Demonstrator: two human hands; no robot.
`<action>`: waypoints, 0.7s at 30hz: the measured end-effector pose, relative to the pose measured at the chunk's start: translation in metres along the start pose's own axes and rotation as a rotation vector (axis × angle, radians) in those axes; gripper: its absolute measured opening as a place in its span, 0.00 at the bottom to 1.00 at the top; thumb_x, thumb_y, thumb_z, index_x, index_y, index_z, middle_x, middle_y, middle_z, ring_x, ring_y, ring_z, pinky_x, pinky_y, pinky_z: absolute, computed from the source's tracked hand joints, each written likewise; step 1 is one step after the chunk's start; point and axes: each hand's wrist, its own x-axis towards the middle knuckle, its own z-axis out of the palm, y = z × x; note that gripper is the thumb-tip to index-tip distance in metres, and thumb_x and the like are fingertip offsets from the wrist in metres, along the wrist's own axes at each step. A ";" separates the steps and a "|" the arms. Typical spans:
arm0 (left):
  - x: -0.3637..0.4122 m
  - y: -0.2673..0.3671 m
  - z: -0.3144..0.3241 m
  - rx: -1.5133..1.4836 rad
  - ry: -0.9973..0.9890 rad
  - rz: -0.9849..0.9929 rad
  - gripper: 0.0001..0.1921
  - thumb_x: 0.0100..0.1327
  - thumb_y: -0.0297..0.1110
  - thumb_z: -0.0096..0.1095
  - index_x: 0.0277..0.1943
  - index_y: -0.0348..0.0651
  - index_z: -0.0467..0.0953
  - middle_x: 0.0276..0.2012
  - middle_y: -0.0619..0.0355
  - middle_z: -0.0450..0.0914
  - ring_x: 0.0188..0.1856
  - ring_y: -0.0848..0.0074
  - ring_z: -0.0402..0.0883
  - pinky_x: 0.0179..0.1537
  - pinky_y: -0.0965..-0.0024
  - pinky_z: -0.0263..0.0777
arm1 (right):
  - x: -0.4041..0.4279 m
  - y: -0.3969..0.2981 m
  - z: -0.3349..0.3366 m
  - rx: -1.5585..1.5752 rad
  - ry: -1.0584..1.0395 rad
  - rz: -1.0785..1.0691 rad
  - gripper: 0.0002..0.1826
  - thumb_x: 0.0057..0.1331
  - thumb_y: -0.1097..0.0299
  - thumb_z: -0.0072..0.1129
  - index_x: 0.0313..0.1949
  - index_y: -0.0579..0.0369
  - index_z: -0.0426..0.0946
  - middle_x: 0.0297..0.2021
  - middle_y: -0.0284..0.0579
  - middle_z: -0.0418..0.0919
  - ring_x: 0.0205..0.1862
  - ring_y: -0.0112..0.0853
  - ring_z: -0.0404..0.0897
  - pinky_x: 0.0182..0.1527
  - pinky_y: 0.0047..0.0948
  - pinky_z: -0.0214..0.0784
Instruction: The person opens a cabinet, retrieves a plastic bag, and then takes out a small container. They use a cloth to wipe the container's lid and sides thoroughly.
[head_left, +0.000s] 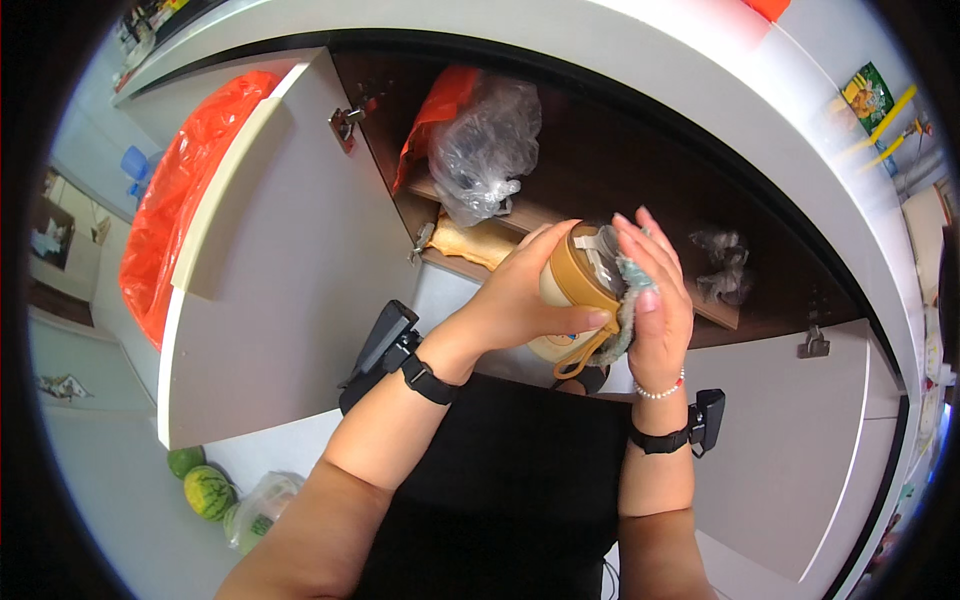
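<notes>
My left hand (510, 304) grips a cream-coloured drinking cup (553, 294) around its side, thumb across the front. The cup is tilted and has a tan lid (571, 264) with a clear top and a tan carry loop (574, 367). My right hand (664, 315) presses a fuzzy grey-green cloth (621, 330) against the lid's right side. Part of the cloth is hidden behind my fingers. Both hands are in front of an open cabinet with a dark brown interior (600, 157).
Cabinet doors stand open at left (300, 277) and right (780, 435). A red plastic bag (172, 225) hangs over the left door. Inside are a clear plastic bag (487, 150), a yellowish package (469, 244) and crumpled plastic (724, 270). Watermelons (208, 493) lie on the floor.
</notes>
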 end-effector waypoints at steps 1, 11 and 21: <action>0.000 0.000 -0.002 0.048 0.008 0.022 0.49 0.49 0.37 0.85 0.72 0.36 0.64 0.65 0.52 0.72 0.68 0.68 0.70 0.69 0.65 0.63 | 0.002 0.001 -0.003 0.023 -0.069 0.018 0.27 0.77 0.54 0.44 0.64 0.58 0.77 0.68 0.53 0.74 0.74 0.50 0.65 0.75 0.49 0.51; 0.000 0.000 -0.012 0.237 0.008 -0.026 0.53 0.45 0.47 0.88 0.71 0.33 0.65 0.65 0.42 0.70 0.68 0.55 0.72 0.68 0.60 0.67 | 0.000 0.002 -0.010 0.098 -0.227 0.164 0.29 0.62 0.80 0.46 0.65 0.59 0.76 0.68 0.53 0.74 0.74 0.49 0.67 0.76 0.42 0.53; 0.002 0.001 -0.020 -0.240 -0.022 -0.098 0.49 0.46 0.41 0.87 0.70 0.34 0.67 0.63 0.49 0.73 0.66 0.65 0.72 0.68 0.64 0.65 | -0.010 0.034 -0.017 -0.613 0.191 0.214 0.08 0.70 0.74 0.56 0.47 0.60 0.80 0.40 0.45 0.85 0.39 0.35 0.83 0.45 0.35 0.75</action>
